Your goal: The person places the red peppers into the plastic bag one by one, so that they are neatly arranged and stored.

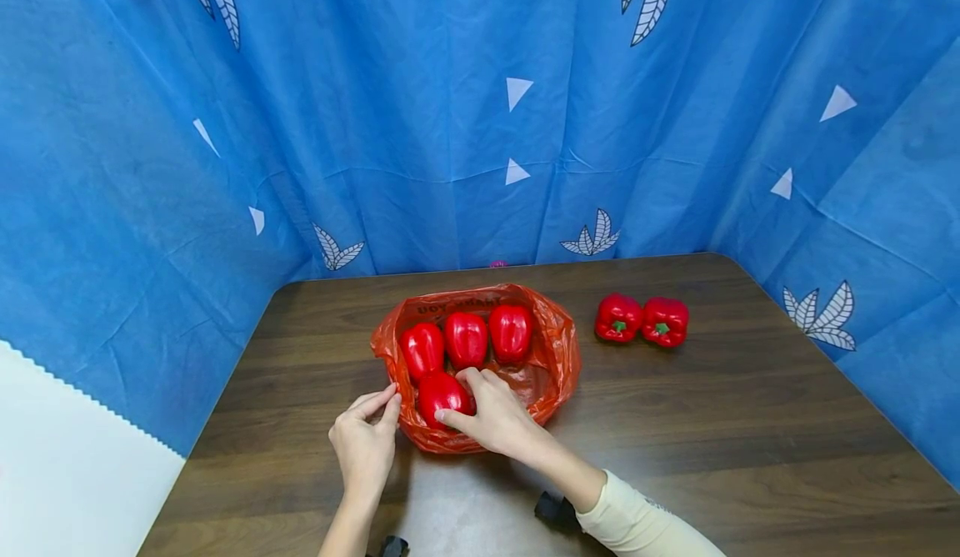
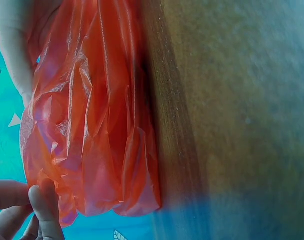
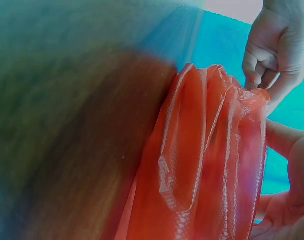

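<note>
A red-orange plastic bag [image 1: 555, 332] stands on the table with its mouth spread open. Inside it, three red bell peppers [image 1: 467, 340] sit along the back and left. Another red bell pepper [image 1: 442, 398] lies at the bag's front left, with my right hand [image 1: 491, 411] gripping it between thumb and fingers. My left hand [image 1: 365, 444] pinches the bag's left rim between thumb and forefinger. In the left wrist view, those fingertips [image 2: 39, 200] hold the thin plastic. The bag's side hides most of my right hand's fingers in the right wrist view.
Two red bell peppers [image 1: 642, 320] lie side by side on the brown wooden table [image 1: 750, 424], right of the bag. Behind the table hangs a blue curtain [image 1: 450, 123] with white leaf prints. A white surface [image 1: 67, 474] shows at the lower left.
</note>
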Available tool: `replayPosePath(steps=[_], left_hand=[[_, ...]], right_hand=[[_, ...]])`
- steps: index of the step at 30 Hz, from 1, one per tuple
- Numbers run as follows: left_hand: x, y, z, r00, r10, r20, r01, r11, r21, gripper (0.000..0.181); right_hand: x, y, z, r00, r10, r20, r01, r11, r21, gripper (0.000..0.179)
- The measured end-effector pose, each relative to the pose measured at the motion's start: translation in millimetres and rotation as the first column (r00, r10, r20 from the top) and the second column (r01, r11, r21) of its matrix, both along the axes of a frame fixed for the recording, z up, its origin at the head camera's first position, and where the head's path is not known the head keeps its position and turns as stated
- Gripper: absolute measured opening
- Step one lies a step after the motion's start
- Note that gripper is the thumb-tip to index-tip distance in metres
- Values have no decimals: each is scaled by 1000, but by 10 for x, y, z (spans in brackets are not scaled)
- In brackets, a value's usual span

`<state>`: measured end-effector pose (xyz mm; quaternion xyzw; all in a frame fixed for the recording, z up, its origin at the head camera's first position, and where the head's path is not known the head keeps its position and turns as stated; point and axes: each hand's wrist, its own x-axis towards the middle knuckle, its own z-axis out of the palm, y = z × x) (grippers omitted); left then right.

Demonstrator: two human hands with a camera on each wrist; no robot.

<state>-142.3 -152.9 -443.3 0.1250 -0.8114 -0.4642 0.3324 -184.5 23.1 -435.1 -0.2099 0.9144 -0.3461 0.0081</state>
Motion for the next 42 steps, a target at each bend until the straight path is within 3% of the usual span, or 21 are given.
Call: replayPosePath(steps=[16,24,30,34,42], left_hand=[[-3,3,2,1000,-6,7,6,1000,8,15],[-5,5,-2,1000,-1,0,1,1000,-2,15],[-9,9,3,1000,-6,2,6,1000,13,14],[-7,7,5,1000,-4,10,4,1000,15,14],[-4,11,15,1000,-5,5,5,1000,10,14]], right_hand=[[-12,23,-1,999,39,-30,-38,999,15,54],[-28,81,98,998,31,-47,-30,999,9,56],[-66,201,228,999,42,-5,-42,995,-94,56],[-110,344,330,1000,2,3,-2,982,-188,53],[-267,896,566,980,-187,-69,163,952,-260,48]])
